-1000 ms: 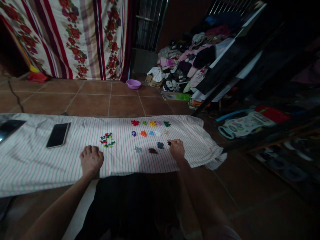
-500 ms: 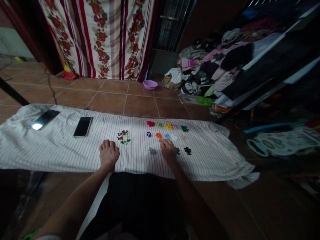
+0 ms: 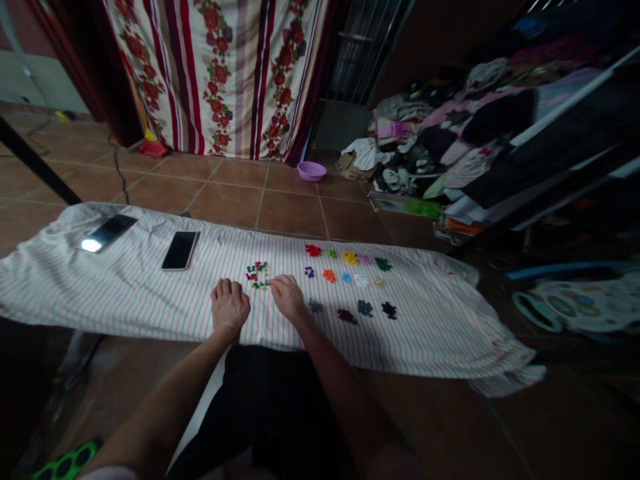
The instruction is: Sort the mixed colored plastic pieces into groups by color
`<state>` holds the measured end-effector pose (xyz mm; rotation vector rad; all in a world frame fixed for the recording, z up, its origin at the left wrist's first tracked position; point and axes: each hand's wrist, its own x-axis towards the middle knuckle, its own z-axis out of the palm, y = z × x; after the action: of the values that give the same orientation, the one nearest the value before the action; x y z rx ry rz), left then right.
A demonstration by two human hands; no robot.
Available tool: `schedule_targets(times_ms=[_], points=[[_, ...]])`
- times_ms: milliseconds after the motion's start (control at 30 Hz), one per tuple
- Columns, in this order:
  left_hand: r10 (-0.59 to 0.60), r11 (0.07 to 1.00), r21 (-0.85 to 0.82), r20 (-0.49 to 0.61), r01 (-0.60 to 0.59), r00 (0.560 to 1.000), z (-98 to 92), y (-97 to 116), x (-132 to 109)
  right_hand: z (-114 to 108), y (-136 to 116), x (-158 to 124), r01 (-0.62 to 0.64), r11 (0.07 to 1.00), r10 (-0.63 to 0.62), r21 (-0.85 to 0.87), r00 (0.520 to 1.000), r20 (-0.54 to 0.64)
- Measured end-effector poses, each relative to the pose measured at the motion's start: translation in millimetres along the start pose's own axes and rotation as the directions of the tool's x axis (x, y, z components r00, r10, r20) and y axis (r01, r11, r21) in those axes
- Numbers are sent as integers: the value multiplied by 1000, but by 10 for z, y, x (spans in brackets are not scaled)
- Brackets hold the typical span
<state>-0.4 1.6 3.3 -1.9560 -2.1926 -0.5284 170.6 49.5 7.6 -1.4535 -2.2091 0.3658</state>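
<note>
Right hand at the ring of pieces, away from the loose piles

Found right hand [image 3: 289, 295] at the right edge of the ring of small coloured pieces [image 3: 251, 275], thumb and forefinger drawn narrow; cannot tell if pinching a piece. Located half a second ago over the brown pile [image 3: 347, 316], just below the orange pile [image 3: 329, 275]; one second ago beside the dark grey pile [image 3: 365, 307], with something black at the fingertips. Can now see the brown pile uncovered, between grey pile [image 3: 315, 305] and dark grey pile, near the black pile [image 3: 389, 310].

Found left hand [image 3: 230, 307] in the same spot as before on the striped cloth [image 3: 430, 313], near the ring on its left, palm down, fingers curled; cannot tell if holding anything.

Noted view swung leftward: phone [image 3: 181, 251] and shiny dark device [image 3: 113, 230] shifted right in frame, green object [image 3: 65, 461] showing more at lower left.
</note>
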Motion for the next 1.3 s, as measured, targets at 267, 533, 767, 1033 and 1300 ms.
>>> schedule_targets(times_ms=[267,533,767,1033,1300], points=[[12,1000,11,-24,-11,1000,16,-4,-4,64,-290,277,15,994,-4,-108,995,101],[5,1000,-7,-33,-6,999,56,-20,-4,114,-362,441,24,985,-1,-171,991,136],[-1,999,-49,-18,0,1000,34,-13,-5,145,-240,465,-27,987,46,-161,992,115],[-3,999,-41,-16,2,1000,41,-12,-1,161,-306,513,-70,984,83,-165,994,77],[-10,998,-62,-10,9,1000,38,-10,6,129,-415,585,-104,973,130,-204,984,120]])
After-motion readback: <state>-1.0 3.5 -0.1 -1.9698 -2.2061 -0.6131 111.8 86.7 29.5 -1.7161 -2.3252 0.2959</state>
